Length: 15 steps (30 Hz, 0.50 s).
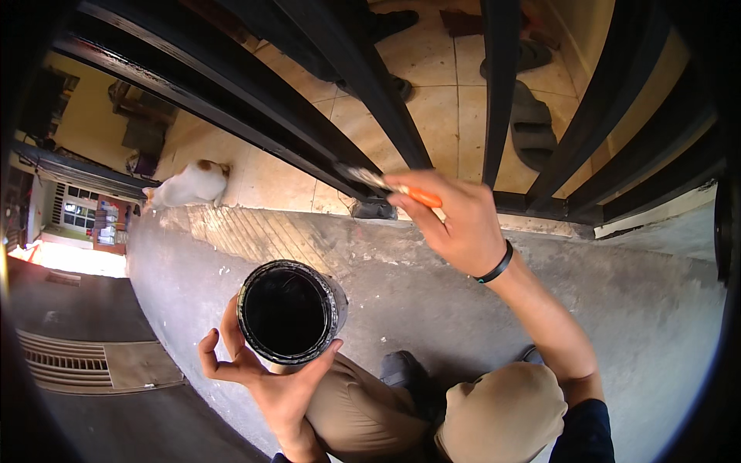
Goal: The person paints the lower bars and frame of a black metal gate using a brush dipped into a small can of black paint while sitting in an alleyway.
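My left hand (282,393) grips a round can (335,305) of black paint from below and the side, its open top facing up and its rim smeared. My right hand (467,224) is closed around a paintbrush (417,194) with an orange handle. The brush's bristle end points left and meets the lower part of a black metal gate bar (309,135); whether it presses on the bar is blurred. A black wristband (498,266) sits on my right wrist.
More black bars (500,100) fan out ahead. Beyond them, grey slippers (531,127) and dark-clad legs (297,38) show on the tiled floor (444,131). A white and orange cat (189,185) is at the left. My knees (502,413) are bent on grey concrete (648,339).
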Tool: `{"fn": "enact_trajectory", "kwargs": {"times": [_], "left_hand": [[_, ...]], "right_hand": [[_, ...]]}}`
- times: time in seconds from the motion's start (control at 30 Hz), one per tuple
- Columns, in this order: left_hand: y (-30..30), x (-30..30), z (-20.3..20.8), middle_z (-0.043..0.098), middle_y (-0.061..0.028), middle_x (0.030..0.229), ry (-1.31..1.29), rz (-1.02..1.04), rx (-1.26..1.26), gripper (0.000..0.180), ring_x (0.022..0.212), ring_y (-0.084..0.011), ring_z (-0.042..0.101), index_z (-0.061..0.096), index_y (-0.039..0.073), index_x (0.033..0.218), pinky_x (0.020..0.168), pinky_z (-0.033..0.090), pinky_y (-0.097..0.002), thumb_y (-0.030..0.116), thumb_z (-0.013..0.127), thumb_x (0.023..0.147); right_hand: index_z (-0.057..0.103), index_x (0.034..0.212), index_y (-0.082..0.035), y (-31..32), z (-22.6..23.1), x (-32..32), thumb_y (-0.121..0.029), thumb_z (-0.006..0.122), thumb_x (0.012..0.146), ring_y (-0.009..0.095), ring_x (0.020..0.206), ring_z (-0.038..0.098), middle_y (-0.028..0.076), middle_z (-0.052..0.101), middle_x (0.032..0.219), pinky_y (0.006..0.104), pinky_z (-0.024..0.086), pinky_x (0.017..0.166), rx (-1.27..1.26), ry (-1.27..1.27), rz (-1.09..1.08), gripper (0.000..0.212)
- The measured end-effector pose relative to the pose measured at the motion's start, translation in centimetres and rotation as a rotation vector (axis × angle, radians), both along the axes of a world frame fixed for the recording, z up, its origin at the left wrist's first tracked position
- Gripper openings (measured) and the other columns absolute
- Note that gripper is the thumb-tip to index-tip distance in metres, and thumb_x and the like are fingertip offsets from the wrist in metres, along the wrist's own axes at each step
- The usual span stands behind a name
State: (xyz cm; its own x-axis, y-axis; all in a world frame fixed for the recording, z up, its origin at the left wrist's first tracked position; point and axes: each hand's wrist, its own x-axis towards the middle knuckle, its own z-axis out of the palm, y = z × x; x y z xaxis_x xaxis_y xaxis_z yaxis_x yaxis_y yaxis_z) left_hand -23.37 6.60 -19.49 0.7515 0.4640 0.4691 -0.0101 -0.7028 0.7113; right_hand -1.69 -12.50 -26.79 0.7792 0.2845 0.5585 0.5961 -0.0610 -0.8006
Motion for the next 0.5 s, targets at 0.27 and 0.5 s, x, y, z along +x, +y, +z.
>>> {"fn": "enact_trajectory", "kwargs": {"times": [0.27, 0.5], "left_hand": [[0.2, -0.4, 0.3, 0.042, -0.0219, 0.158, 0.017, 0.025, 0.028, 0.136, 0.141, -0.0338, 0.054, 0.009, 0.019, 0.152, 0.124, 0.047, -0.0496, 0.015, 0.108, 0.058], [-0.1, -0.5, 0.5, 0.042, -0.0226, 0.158, 0.001, 0.022, 0.024, 0.137, 0.141, -0.0346, 0.055, 0.008, 0.019, 0.153, 0.123, 0.047, -0.0497, 0.015, 0.107, 0.058]], "right_hand": [[0.079, 0.124, -0.009, 0.1, 0.3, -0.8, -0.013, 0.091, 0.081, 0.026, 0.089, 0.078, 0.010, 0.080, 0.118, 0.0337, 0.063, 0.075, 0.015, -0.429, -0.147, 0.045], [0.076, 0.122, -0.007, -2.0, -8.1, -2.4, -0.007, 0.087, 0.084, 0.030, 0.089, 0.077, 0.011, 0.079, 0.114, 0.0366, 0.063, 0.076, -0.335, -0.252, -0.075, 0.039]]}}
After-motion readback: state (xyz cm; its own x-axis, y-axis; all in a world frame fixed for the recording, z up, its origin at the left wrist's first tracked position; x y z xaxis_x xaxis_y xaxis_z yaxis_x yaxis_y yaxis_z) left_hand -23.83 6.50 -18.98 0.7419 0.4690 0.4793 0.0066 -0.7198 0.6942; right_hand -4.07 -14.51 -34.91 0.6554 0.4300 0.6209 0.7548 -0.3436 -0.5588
